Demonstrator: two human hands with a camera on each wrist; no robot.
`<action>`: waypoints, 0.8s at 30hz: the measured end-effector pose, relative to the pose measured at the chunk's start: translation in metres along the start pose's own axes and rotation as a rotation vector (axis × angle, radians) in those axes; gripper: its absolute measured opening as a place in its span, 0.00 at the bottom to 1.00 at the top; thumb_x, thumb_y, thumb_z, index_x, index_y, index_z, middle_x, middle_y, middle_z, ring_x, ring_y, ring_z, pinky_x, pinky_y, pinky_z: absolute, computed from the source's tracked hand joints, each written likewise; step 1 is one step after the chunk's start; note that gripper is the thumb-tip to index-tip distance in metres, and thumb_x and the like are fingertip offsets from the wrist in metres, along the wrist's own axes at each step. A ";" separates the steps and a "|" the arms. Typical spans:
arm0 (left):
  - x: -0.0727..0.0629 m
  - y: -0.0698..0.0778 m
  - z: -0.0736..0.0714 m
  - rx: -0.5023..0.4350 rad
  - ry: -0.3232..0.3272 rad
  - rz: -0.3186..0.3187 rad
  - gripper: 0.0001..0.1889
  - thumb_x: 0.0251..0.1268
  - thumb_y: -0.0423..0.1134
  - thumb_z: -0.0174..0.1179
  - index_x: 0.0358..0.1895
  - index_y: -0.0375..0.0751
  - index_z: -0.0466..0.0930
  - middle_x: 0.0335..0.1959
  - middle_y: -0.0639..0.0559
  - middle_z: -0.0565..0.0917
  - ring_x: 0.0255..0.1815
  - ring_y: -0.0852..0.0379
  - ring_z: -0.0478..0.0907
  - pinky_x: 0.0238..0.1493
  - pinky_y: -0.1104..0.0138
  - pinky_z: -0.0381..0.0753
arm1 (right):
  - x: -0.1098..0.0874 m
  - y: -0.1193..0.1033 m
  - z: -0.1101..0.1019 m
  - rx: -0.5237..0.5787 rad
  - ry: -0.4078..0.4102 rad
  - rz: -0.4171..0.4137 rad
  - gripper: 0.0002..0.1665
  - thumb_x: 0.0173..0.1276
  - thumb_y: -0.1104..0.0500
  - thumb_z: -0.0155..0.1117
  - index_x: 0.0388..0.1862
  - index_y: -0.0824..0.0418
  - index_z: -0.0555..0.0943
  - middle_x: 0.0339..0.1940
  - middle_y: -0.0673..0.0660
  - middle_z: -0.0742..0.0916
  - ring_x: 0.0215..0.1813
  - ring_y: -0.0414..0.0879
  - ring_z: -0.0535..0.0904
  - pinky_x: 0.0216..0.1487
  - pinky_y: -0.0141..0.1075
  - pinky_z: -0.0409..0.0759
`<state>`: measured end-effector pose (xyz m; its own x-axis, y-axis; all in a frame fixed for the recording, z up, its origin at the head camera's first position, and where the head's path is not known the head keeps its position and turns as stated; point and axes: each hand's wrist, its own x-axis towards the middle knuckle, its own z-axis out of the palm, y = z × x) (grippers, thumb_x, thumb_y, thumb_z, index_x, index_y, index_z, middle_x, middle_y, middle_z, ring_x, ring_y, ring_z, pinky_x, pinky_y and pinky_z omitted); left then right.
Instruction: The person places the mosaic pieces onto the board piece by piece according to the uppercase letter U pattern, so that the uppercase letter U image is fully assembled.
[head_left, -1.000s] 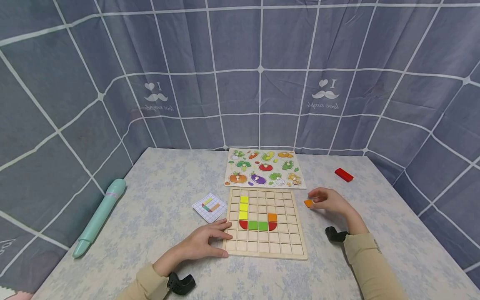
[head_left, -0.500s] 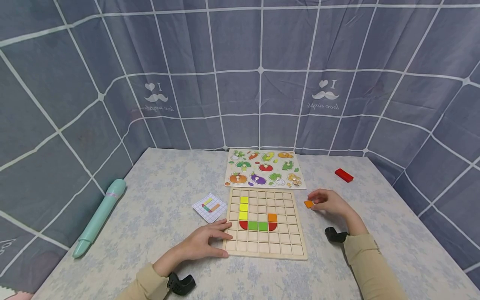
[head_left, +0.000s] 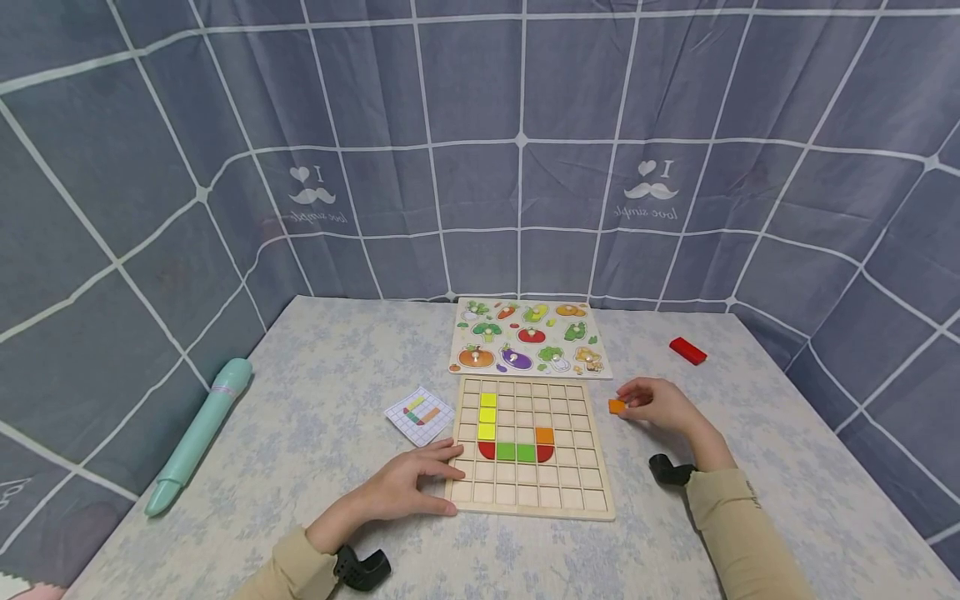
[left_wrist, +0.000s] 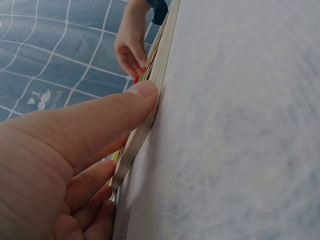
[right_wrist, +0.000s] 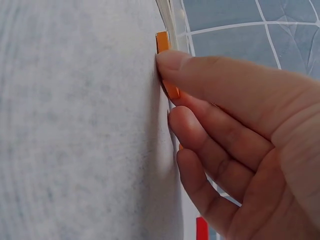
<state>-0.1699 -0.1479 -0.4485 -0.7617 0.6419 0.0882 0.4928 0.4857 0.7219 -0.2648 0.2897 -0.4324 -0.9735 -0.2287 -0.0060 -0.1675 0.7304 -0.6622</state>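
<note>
A wooden grid board [head_left: 528,495] lies mid-table, holding yellow square tiles [head_left: 487,415], green square tiles [head_left: 516,452], two red rounded tiles [head_left: 545,452] and one orange tile [head_left: 545,436] in a U shape. My left hand [head_left: 408,483] rests on the board's left edge with fingers extended; in the left wrist view its thumb [left_wrist: 142,92] touches the board's side. Right of the board, my right hand [head_left: 660,406] pinches an orange square tile [right_wrist: 163,42] between thumb and fingers, low over the table. Behind those fingers another bit of orange [right_wrist: 181,147] peeks out, mostly hidden.
A vegetable puzzle board [head_left: 531,335] lies directly behind the grid board. Left of it is a small pattern card [head_left: 420,415]. A red block [head_left: 687,350] lies at the back right, a teal tube-shaped object [head_left: 198,437] at the far left. A tiled-print curtain surrounds the table.
The orange tile in my right hand has tilted slightly, while that hand stays almost in place. My left hand and the board have not moved.
</note>
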 end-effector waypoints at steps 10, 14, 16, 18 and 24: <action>-0.001 0.001 0.000 0.010 0.007 0.021 0.25 0.52 0.54 0.68 0.51 0.45 0.83 0.67 0.50 0.68 0.71 0.48 0.56 0.67 0.50 0.58 | 0.003 -0.010 -0.001 0.060 -0.032 -0.065 0.23 0.57 0.57 0.72 0.48 0.69 0.79 0.39 0.56 0.84 0.40 0.48 0.79 0.43 0.39 0.78; -0.001 0.001 0.000 0.006 -0.001 0.008 0.24 0.51 0.54 0.68 0.51 0.46 0.83 0.67 0.52 0.68 0.72 0.49 0.56 0.67 0.51 0.58 | 0.005 -0.023 0.001 0.081 -0.054 -0.106 0.24 0.58 0.57 0.71 0.50 0.70 0.79 0.40 0.58 0.84 0.42 0.48 0.79 0.43 0.39 0.78; -0.001 0.001 0.000 0.005 0.000 0.005 0.24 0.51 0.54 0.68 0.51 0.47 0.83 0.67 0.52 0.68 0.72 0.50 0.56 0.67 0.51 0.58 | 0.007 -0.032 0.003 0.073 -0.058 -0.116 0.24 0.57 0.57 0.71 0.49 0.69 0.79 0.40 0.57 0.85 0.41 0.47 0.79 0.44 0.38 0.78; -0.001 0.001 -0.001 0.001 0.003 0.004 0.24 0.51 0.53 0.69 0.51 0.46 0.83 0.67 0.52 0.68 0.72 0.50 0.56 0.67 0.50 0.58 | 0.010 -0.041 0.005 0.074 -0.064 -0.126 0.24 0.57 0.56 0.72 0.49 0.69 0.80 0.40 0.57 0.85 0.41 0.47 0.80 0.44 0.38 0.78; -0.001 0.000 0.000 0.004 0.011 0.031 0.24 0.52 0.53 0.68 0.51 0.45 0.83 0.67 0.49 0.69 0.71 0.46 0.57 0.67 0.50 0.59 | 0.021 -0.065 0.014 0.106 -0.118 -0.151 0.25 0.56 0.55 0.72 0.49 0.68 0.80 0.40 0.56 0.85 0.40 0.47 0.79 0.45 0.39 0.79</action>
<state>-0.1687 -0.1487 -0.4482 -0.7509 0.6498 0.1181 0.5179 0.4685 0.7157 -0.2722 0.2286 -0.3997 -0.9127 -0.4084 0.0154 -0.2863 0.6120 -0.7373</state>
